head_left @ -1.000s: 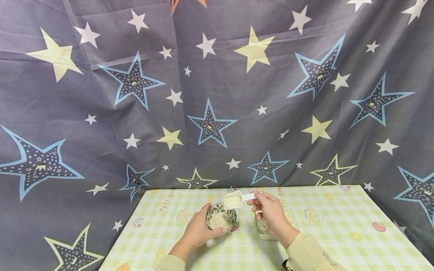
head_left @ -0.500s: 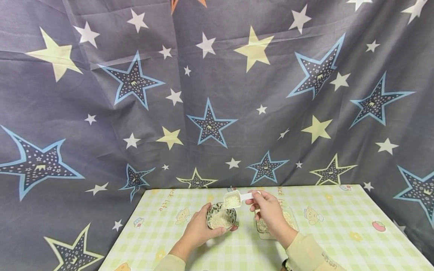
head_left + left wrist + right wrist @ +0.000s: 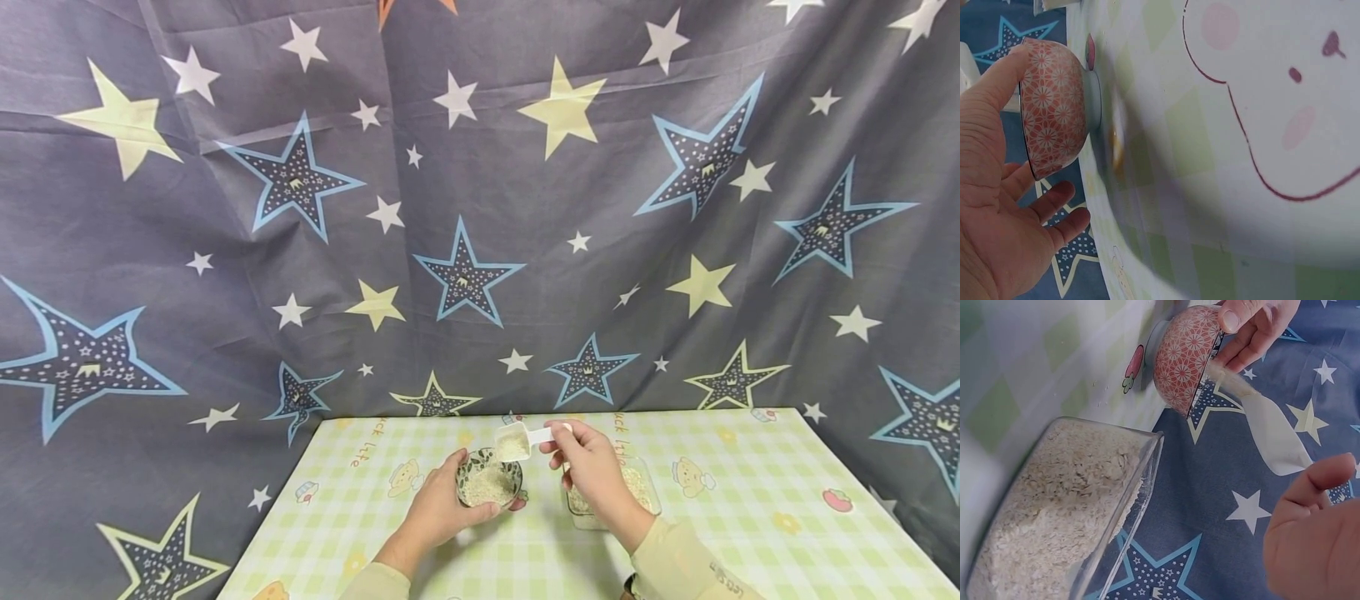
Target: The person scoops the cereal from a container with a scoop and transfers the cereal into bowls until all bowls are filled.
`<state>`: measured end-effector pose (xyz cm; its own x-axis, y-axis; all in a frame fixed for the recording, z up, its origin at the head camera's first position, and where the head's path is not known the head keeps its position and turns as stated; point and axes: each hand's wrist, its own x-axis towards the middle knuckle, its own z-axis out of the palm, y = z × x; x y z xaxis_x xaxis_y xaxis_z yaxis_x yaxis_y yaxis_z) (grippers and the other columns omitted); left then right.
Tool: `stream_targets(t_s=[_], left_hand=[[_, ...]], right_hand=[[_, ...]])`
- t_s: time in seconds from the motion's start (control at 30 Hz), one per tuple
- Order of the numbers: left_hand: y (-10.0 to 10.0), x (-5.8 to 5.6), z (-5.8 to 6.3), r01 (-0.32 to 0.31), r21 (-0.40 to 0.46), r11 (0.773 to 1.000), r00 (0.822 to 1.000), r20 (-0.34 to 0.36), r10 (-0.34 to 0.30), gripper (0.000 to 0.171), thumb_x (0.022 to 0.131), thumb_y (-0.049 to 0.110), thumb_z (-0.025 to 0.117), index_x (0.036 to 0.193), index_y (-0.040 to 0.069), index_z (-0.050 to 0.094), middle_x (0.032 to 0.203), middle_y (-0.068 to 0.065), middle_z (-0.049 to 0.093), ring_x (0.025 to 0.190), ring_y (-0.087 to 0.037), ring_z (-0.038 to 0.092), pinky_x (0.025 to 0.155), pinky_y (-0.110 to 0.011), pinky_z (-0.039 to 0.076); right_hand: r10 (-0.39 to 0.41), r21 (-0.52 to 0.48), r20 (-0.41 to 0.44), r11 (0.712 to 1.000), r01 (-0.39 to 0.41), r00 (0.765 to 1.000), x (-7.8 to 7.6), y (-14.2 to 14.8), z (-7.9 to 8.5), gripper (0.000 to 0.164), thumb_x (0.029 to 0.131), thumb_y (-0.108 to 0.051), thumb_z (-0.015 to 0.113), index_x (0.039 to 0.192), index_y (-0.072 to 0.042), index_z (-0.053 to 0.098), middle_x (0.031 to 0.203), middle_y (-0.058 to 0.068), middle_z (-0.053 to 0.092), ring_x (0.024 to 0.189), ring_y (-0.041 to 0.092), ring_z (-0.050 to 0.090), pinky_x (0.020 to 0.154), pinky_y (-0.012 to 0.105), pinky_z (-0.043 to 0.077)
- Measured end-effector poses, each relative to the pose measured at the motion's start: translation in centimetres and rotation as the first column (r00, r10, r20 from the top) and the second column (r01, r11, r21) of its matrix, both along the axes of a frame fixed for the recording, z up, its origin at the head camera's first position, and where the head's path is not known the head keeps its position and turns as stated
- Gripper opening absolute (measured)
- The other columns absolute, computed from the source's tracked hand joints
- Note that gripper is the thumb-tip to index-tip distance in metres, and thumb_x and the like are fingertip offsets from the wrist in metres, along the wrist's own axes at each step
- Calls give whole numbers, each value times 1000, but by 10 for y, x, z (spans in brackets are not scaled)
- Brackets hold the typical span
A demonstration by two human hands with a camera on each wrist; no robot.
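My left hand (image 3: 441, 507) grips a small bowl (image 3: 1054, 109) by its rim, thumb on the near side and fingers around the far side. The bowl is red-patterned outside, leaf-patterned inside, and holds oat flakes (image 3: 487, 487). Above its right edge hangs a white scoop (image 3: 513, 442), tilted down to the left with some oats in it. My right hand (image 3: 597, 473) pinches the scoop's handle. In the right wrist view, oats (image 3: 1229, 380) stream from the scoop's lip into the bowl. Part of the handle is hidden by the fingers.
A clear rectangular container (image 3: 1125, 506) of oats stands on the table right of the bowl, partly under my right forearm. The table has a green checked cloth (image 3: 735, 517) with cartoon prints. A star-patterned curtain (image 3: 480, 192) hangs behind the table.
The oats in the scoop have dwindled as they pour into the bowl. My right hand has shifted slightly left and tilted the scoop more. My left hand and the bowl stay put.
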<state>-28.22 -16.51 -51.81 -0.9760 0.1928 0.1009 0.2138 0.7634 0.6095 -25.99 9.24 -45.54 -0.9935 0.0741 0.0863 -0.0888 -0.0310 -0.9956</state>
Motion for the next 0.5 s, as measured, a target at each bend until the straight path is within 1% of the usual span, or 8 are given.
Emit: stream_targets(t_s=[0.13, 0.33, 0.43, 0.5], left_hand=[[0, 1, 1, 6, -5, 1000, 1000, -3, -6, 113, 77, 56, 92, 162, 4, 39, 155, -20, 58, 135, -44, 59, 110, -65, 53], [0, 2, 2, -3, 4, 1000, 1000, 13, 3, 113, 77, 57, 93, 162, 5, 39, 155, -20, 58, 135, -45, 60, 109, -65, 53], [0, 2, 2, -4, 5, 1000, 1000, 11, 4, 114, 76, 57, 93, 162, 5, 39, 155, -20, 58, 135, -44, 60, 110, -64, 53], [0, 2, 1, -3, 3, 1000, 1000, 6, 3, 113, 76, 57, 93, 162, 5, 40, 154, -20, 58, 135, -44, 60, 109, -65, 53]], right_hand=[[-2, 50, -35, 999, 4, 999, 2, -2, 1, 30, 111, -27, 61, 124, -3, 74, 92, 7, 77, 67, 11, 63, 43, 24, 46], [16, 133, -124, 991, 1, 992, 6, -3, 1, 24, 111, -25, 61, 119, -9, 76, 93, 12, 77, 66, 14, 64, 43, 24, 48], [34, 193, -176, 981, 0, 984, 8, -3, 0, 23, 111, -25, 60, 119, -11, 76, 93, 10, 78, 65, 11, 63, 43, 25, 49], [50, 254, -224, 967, 9, 973, 10, -4, -1, 23, 111, -26, 60, 120, -12, 76, 92, 7, 79, 62, 7, 60, 43, 25, 50]])
